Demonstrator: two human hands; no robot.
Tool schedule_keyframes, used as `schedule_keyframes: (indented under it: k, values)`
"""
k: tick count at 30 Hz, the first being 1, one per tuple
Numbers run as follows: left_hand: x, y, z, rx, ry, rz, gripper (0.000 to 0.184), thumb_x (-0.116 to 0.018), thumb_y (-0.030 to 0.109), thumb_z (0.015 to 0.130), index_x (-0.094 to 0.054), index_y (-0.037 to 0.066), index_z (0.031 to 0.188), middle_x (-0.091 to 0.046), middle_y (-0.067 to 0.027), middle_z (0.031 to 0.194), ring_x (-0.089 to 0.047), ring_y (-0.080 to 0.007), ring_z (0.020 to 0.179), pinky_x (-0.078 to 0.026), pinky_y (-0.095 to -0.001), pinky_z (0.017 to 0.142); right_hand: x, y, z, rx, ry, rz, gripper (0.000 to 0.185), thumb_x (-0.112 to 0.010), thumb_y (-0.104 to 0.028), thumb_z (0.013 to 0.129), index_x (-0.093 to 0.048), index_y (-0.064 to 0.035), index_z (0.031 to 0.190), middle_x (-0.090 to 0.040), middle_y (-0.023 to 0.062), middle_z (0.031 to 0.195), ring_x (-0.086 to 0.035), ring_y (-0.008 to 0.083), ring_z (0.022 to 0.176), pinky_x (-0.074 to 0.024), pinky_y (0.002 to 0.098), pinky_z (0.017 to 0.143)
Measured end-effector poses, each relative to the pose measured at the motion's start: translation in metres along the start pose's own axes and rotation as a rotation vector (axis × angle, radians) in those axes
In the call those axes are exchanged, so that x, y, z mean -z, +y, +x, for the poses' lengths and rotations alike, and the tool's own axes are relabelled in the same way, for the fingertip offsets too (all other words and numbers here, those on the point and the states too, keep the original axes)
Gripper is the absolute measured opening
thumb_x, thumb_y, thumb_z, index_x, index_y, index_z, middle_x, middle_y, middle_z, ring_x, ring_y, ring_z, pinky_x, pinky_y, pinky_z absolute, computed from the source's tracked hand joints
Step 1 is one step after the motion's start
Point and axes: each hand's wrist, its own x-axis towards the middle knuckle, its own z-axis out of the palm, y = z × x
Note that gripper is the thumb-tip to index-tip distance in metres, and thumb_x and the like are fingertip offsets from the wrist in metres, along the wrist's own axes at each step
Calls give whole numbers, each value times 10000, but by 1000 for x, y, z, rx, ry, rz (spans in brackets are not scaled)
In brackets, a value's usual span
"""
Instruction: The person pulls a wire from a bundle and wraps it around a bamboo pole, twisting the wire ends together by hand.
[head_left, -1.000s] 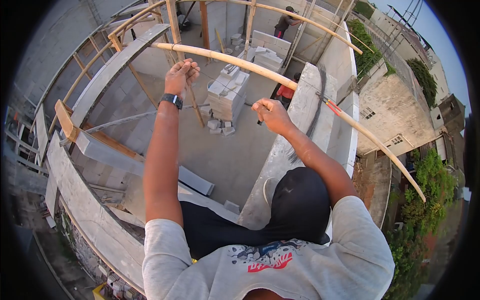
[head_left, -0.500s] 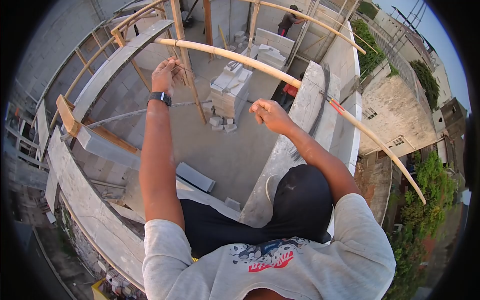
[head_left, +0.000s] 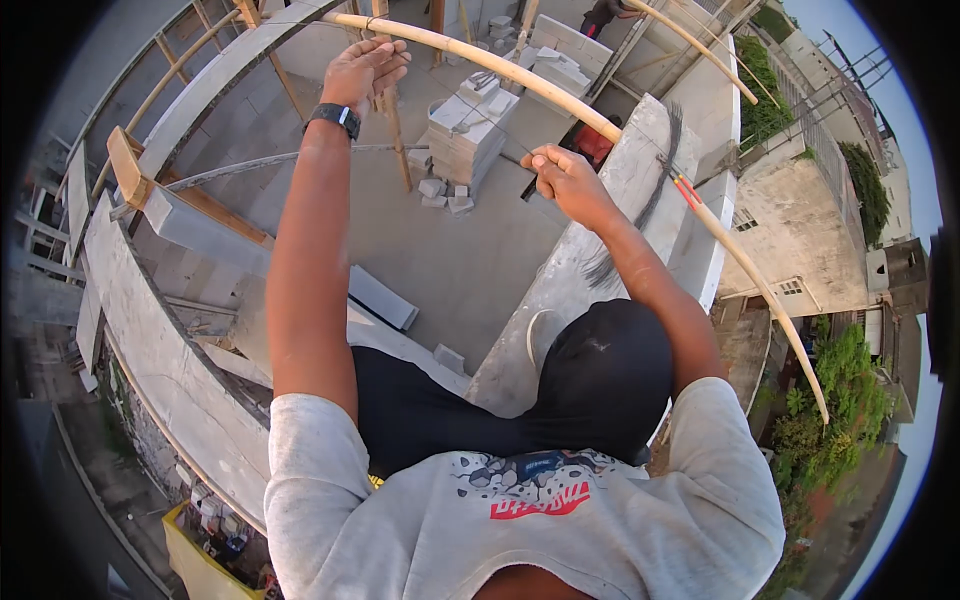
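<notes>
My left hand (head_left: 367, 75), with a dark watch on the wrist, is raised beside the bamboo pole (head_left: 480, 58) and an upright wooden post. Its fingers are stretched out and partly apart, close to where thin wire wraps the pole. A thin dark wire (head_left: 508, 143) runs down from there to my right hand (head_left: 570, 182), whose fingers are closed on its end. Right of that hand, a bundle of tie wires (head_left: 668, 150) lies on the concrete wall top (head_left: 560, 290). Pliers with red handles (head_left: 687, 190) rest by the pole.
Below is a floor with stacked light blocks (head_left: 465, 135) and loose pieces. A curved concrete beam (head_left: 170, 400) runs along the left, with a timber piece (head_left: 132, 170) nearby. A person (head_left: 605, 15) stands at the back; another in red (head_left: 590, 145) is partly hidden. Buildings lie far below.
My left hand has gone up to the pole and its fingers have straightened. The right hand has shifted slightly right and up, still on the wire. The view has tilted down.
</notes>
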Motion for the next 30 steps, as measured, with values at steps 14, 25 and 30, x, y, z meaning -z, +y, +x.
schedule_keyframes:
  k: [14,25,30]
  values:
    - [12,4,-1,-32,30,75,292,-563,86,990,-530,-17,1261,-659,-101,1169,-658,-192,996,-582,-324,920,8,-8,-4,-101,-104,-123,305,-455,-97,948,-670,1,1141,-687,50,778,-578,115,653,-475,276,650]
    - [4,10,-9,-63,14,177,287,-587,113,979,-572,-4,1242,-688,-107,1142,-689,-180,961,-588,-304,898,7,-6,-7,-165,-159,-57,286,-482,-120,957,-665,30,1116,-693,86,797,-624,149,721,-501,310,722]
    - [-8,5,-10,-5,11,225,270,-572,123,985,-552,-7,1221,-687,-144,1133,-704,-215,980,-598,-318,863,4,7,-3,-16,-53,-175,263,-523,-138,959,-671,37,1087,-677,78,772,-619,134,670,-508,292,678]
